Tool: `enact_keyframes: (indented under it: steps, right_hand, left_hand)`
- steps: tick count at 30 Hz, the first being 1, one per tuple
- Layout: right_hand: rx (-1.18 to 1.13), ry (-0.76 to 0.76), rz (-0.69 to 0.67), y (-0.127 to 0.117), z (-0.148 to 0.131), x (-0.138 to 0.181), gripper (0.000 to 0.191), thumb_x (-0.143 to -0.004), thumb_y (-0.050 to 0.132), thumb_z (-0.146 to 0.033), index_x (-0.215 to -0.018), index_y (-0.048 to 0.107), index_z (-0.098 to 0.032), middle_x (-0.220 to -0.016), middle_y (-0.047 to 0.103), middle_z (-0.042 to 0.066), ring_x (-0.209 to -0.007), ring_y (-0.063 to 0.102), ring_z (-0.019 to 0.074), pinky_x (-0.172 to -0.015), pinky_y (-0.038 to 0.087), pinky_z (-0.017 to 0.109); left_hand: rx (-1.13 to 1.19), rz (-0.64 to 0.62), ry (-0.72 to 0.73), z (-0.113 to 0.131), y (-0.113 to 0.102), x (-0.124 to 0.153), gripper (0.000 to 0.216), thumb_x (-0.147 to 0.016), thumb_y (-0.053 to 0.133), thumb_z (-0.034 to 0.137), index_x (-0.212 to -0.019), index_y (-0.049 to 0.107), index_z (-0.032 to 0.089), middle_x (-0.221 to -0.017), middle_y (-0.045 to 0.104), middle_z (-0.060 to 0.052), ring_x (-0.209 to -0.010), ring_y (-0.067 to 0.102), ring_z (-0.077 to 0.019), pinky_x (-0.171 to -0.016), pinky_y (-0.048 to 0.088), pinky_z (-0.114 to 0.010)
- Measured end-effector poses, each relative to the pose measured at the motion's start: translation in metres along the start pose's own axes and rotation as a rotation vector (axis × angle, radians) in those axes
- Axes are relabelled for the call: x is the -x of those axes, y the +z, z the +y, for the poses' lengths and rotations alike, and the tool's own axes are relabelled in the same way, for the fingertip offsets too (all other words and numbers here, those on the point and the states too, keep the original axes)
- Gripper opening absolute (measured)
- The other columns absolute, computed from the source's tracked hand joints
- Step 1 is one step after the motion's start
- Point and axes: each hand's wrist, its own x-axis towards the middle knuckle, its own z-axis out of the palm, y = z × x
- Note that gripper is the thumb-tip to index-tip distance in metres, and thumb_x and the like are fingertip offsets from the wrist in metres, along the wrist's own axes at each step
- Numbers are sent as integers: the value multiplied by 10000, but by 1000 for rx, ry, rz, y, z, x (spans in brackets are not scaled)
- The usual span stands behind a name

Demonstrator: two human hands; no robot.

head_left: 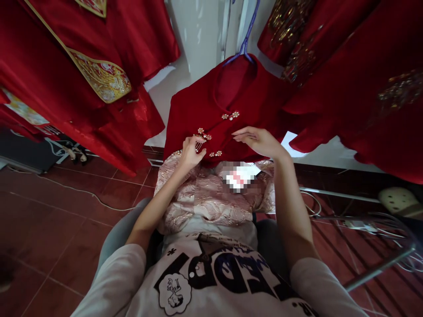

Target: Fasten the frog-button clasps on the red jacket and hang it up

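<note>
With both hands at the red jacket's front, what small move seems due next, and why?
Probably the left hand pinches the pearl clasp it touches while the right hand steadies the red jacket: the jacket hangs from a blue hanger, and the right hand's fingers lie flat on the cloth.

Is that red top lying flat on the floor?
No, the red garment hangs from a blue hanger in front of the wall, with the left hand and right hand on its front by the pearl buttons.

A blurred patch [238, 176] below your fingers hides the tag; your left fingertips [194, 143] vanish behind red cloth [188, 119]
</note>
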Motion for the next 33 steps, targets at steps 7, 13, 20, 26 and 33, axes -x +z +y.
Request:
enact_keyframes:
  steps: [7,13,20,26,33]
  right_hand:
    - [24,34,-5,-7,11,17,266,-897,624,-389,-1052,725,-198,-1064,770,100,-1034,733,243,-1045,549,504]
    - [16,16,106,-14,10,23,284,-900,596,-375,-1070,709,-178,-1085,762,111,-1044,730,233,-1031,557,477]
    - [116,-23,-54,37,4,10,305,-934,534,-355,-1121,708,-188,-1188,736,106,-1080,710,228,-1006,571,460]
    - [192,-101,-82,59,1,6,312,-933,524,-292,-1180,687,-193,-1246,695,120,-1116,686,231,-999,583,452]
    - [190,-68,-96,51,-1,7,293,-940,527,-320,-1136,713,-207,-1192,734,105,-1070,709,238,-1009,570,485]
  left_hand:
    - [17,66,58,13,18,-9,436,-822,664,133,-1230,513,163,-1236,602,-132,-1122,581,-263,-1045,497,-428]
    - [-1,57,71,17,28,-12,465,-832,670,129,-1277,542,168,-1178,643,-116,-1082,611,-265,-1033,507,-446]
    - [178,187,53,14,32,-8,257,-906,647,174,-1158,619,214,-1073,709,-50,-940,675,-189,-894,569,-344]
    - [319,181,118,3,45,10,505,-935,592,250,-1404,404,238,-1248,593,-111,-1017,639,-207,-935,567,-380]
    - [146,80,62,6,77,48,502,-849,611,123,-1314,427,158,-1255,426,-157,-1232,474,-287,-1102,460,-461]
